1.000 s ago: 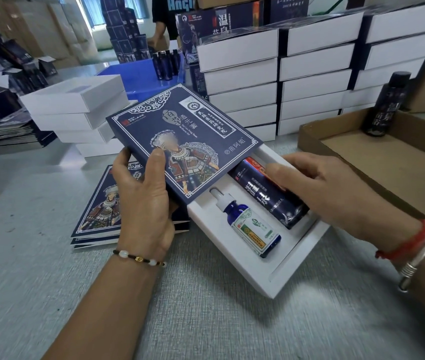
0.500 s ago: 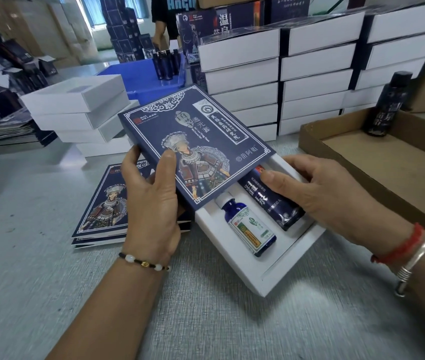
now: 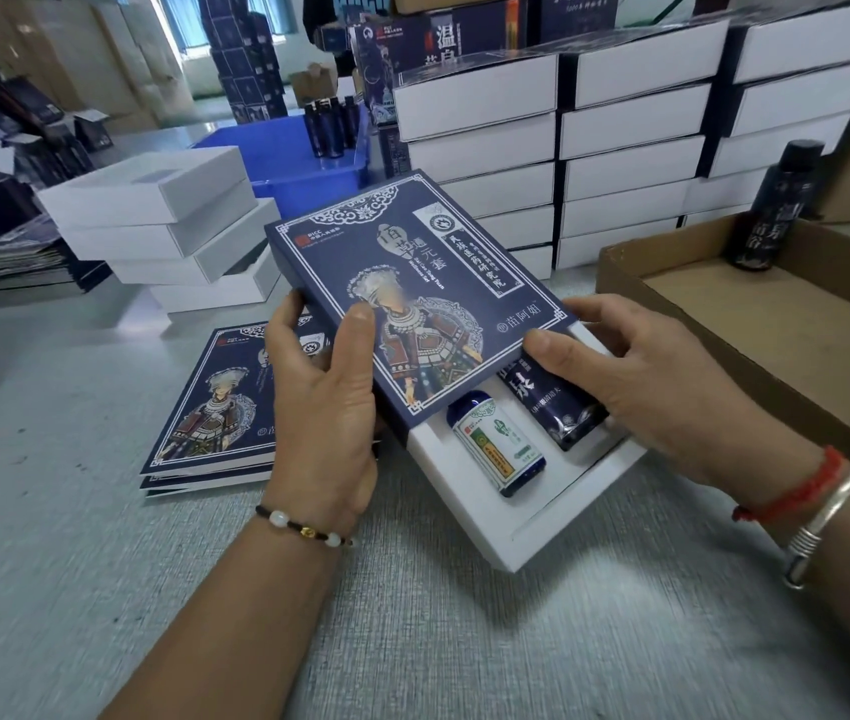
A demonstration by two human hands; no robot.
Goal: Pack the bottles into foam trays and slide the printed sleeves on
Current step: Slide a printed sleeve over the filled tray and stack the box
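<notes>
Grey table carries a white foam tray, its far half hidden under the printed sleeve. Left hand grips the sleeve's edge. Right hand clasps the dark bottle, covering its side; the small labelled bottle lies alongside, cap hidden.

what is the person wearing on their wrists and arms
Both forearms are bare, with no sleeves in view. The left hand has a thin dark cord bracelet with white and gold beads at the wrist. The right hand has a red string bracelet and a silver bangle.
</notes>
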